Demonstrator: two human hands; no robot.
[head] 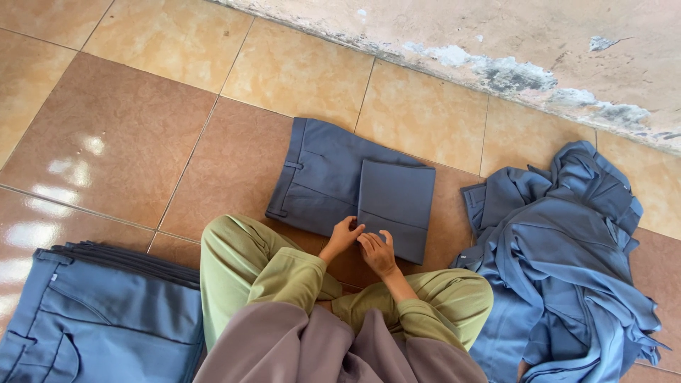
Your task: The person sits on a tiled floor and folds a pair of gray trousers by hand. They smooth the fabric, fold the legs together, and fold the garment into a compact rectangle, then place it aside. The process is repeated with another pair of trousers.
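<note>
Folded grey-blue cotton trousers point(351, 188) lie mid-floor on the tan floor tiles point(113, 135). Left hand point(343, 236) and right hand point(376, 252), close together, fingers bent, press the near edge of the fold, neither clamped.

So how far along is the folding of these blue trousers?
Done: a neat stack of folded trousers lies on the floor tiles at the left. In hand: one pair of blue-grey trousers, already folded over on itself, with the left hand and right hand at its near edge. Left: a loose heap of unfolded trousers on the right, so a fair share seems to remain.
</note>
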